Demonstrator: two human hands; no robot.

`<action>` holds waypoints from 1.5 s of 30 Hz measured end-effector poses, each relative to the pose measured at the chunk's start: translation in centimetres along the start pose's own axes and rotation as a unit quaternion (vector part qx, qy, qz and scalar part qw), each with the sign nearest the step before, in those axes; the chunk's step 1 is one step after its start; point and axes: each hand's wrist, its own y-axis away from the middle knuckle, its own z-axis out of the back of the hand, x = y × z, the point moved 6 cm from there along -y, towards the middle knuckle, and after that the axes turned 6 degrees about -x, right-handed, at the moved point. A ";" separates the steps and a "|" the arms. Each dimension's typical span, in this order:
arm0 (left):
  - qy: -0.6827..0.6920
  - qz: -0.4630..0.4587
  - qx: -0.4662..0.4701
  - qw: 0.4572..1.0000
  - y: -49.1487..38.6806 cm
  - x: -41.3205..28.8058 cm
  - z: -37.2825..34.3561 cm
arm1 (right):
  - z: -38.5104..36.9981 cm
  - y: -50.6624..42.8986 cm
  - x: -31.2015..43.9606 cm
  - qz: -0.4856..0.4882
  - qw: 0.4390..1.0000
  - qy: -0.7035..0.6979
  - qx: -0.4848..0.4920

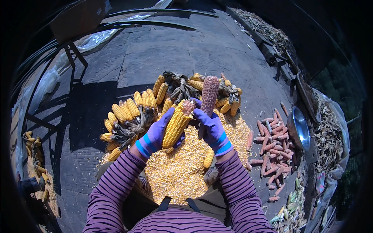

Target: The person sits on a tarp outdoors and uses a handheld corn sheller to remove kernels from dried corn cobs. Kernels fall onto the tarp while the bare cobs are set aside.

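My left hand (pixel 158 132), in a purple knit glove with a blue cuff band, grips an ear of yellow corn (pixel 176 128). Kernels are gone from the ear's upper end, where pinkish cob shows. In my right hand (pixel 212 128), gloved the same way, stands a bare reddish corncob (pixel 210 90). My right fingers reach close to the stripped end of the ear; whether they touch it I cannot tell. Below both hands spreads a heap of loose corn kernels (pixel 174 171) between my legs. A single ear (pixel 209 158) lies on the heap near my right foot.
Ears tied by their husks form a left bundle (pixel 128 125) and back bundles (pixel 179 87). Stripped cobs (pixel 275 145) are piled at right beside a metal basin (pixel 300 128). Dry husks (pixel 329 137) line the right edge. A cardboard box (pixel 80 20) stands at back left.
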 end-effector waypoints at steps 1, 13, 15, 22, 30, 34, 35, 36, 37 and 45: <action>-0.016 -0.002 -0.038 0.999 -0.3 0.2 0.3 | 0.1 -0.1 0.0 0.010 0.998 0.057 -0.015; 0.009 0.027 -0.085 0.996 -0.7 1.5 1.4 | 0.9 -0.5 -0.8 -0.082 0.978 0.168 -0.092; 0.010 0.016 -0.069 0.997 -0.4 1.2 1.3 | 0.9 -0.5 -0.3 -0.093 0.973 0.198 -0.069; -0.249 -0.097 -0.158 0.951 -1.0 0.5 2.4 | 0.6 -0.8 -1.4 -0.019 0.984 0.155 -0.090; 0.019 0.046 -0.029 0.998 0.0 1.7 1.0 | -0.1 -0.6 0.0 0.026 0.972 0.234 -0.014; 0.010 0.072 -0.035 0.997 0.0 2.1 1.0 | 0.0 -0.5 -0.3 0.056 0.974 0.216 -0.045; 0.014 0.064 -0.058 0.996 -0.1 2.3 0.9 | 0.5 -0.8 -0.7 0.038 0.980 0.181 -0.069; 0.017 0.055 -0.081 0.995 -0.3 2.6 0.7 | 0.8 -1.0 -1.0 0.020 0.985 0.145 -0.091; 0.020 0.045 -0.104 0.993 -0.4 2.6 0.8 | 1.0 -1.2 -1.0 0.005 0.984 0.152 -0.090; 0.060 0.093 0.019 0.994 0.1 1.3 0.4 | 0.0 -0.5 0.5 0.000 0.979 0.203 0.002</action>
